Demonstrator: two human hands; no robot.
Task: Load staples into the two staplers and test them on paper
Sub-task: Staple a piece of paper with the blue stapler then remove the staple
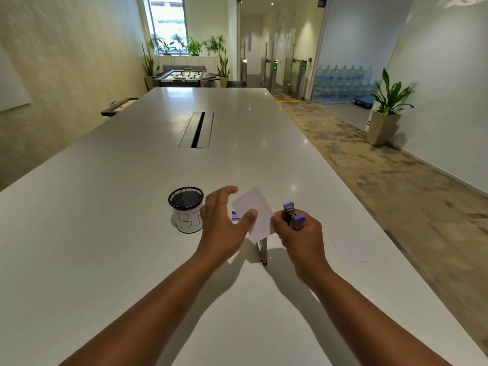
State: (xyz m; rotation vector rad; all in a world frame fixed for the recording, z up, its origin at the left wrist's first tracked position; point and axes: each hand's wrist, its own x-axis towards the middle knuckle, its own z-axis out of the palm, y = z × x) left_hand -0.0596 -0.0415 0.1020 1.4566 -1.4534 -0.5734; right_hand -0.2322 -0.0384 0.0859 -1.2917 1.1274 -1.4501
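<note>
My right hand (301, 236) grips a purple stapler (293, 215) held upright above the white table (132, 207). A small white paper (253, 210) sits in the stapler's jaws, tilted up to the left. My left hand (224, 223) is spread beside the paper with the thumb touching its lower edge. Below the paper a second, metallic stapler (263, 250) lies on the table, mostly hidden. A small blue staple box (235, 216) peeks out between my left hand and the paper.
A black mesh cup (186, 208) with a white label stands left of my left hand. Another white paper slip (351, 250) lies to the right near the table edge. A cable slot (196, 129) sits in the table's middle.
</note>
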